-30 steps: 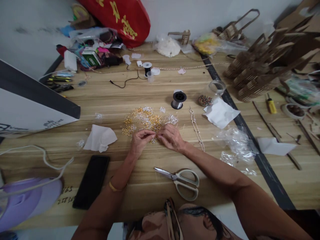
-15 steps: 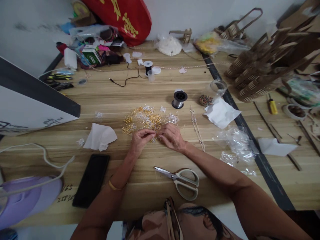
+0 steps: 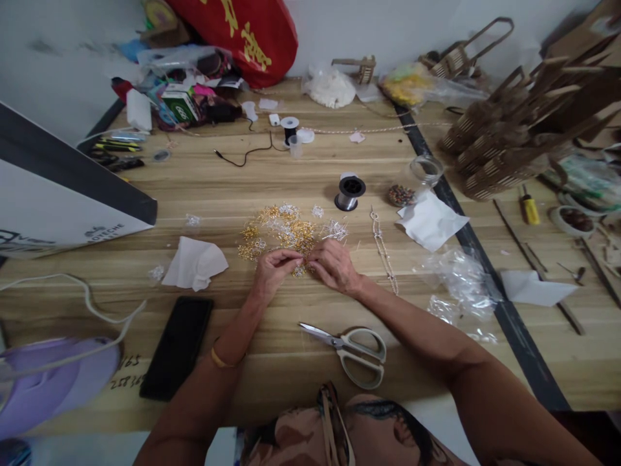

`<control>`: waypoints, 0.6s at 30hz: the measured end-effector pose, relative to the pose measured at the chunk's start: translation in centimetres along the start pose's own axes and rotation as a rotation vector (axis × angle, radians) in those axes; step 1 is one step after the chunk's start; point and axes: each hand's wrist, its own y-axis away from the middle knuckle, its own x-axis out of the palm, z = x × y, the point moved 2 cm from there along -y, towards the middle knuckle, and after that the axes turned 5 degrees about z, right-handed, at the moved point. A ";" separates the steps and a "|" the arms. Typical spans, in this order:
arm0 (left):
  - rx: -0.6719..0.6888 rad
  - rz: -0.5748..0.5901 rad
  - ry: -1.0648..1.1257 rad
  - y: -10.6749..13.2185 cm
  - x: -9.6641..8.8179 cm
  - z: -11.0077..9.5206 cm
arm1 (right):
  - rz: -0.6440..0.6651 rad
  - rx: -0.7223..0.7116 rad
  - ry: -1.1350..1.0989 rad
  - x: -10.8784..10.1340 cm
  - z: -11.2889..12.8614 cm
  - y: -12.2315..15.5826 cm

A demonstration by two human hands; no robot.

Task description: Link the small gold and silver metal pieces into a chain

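My left hand [image 3: 272,272] and my right hand [image 3: 334,267] meet fingertip to fingertip at the near edge of a pile of small gold and silver beads [image 3: 279,232] on the wooden table [image 3: 228,194]. Both hands are pinched shut on something tiny among the beads that I cannot make out. A beaded chain [image 3: 384,252] lies just right of my right hand. Scissors [image 3: 352,351] lie shut on the table below my right forearm. A spool of clear thread [image 3: 348,192] stands beyond the beads.
A black phone [image 3: 177,346] and a crumpled white tissue [image 3: 195,264] lie to the left. A white box [image 3: 53,194] stands at far left. A glass jar of beads [image 3: 412,183], white paper [image 3: 430,220] and crinkled plastic [image 3: 458,278] sit to the right. Wooden baskets [image 3: 504,136] crowd the far right.
The hands stay pinched together at the beads. Only the view has shifted slightly.
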 end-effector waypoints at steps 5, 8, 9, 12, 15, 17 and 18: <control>0.007 -0.003 0.026 0.0 0.0 0.1 | 0.000 -0.010 0.023 -0.1 0.0 -0.1; 0.005 -0.007 0.036 0.0 -0.1 0.1 | 0.008 -0.002 0.035 -0.1 0.0 0.0; 0.005 -0.007 0.039 0.0 -0.1 0.1 | 0.010 0.002 0.034 -0.1 -0.1 0.0; 0.005 -0.007 0.035 0.0 -0.1 0.1 | 0.011 0.010 0.022 -0.1 -0.1 0.0; 0.007 -0.006 0.027 0.0 -0.1 0.1 | 0.008 0.010 0.029 -0.1 -0.1 0.0; 0.012 -0.002 0.033 0.0 -0.1 0.1 | 0.008 0.003 0.043 -0.1 0.0 -0.1; 0.014 0.000 0.038 0.0 -0.1 0.1 | 0.008 0.000 0.049 -0.1 0.0 -0.1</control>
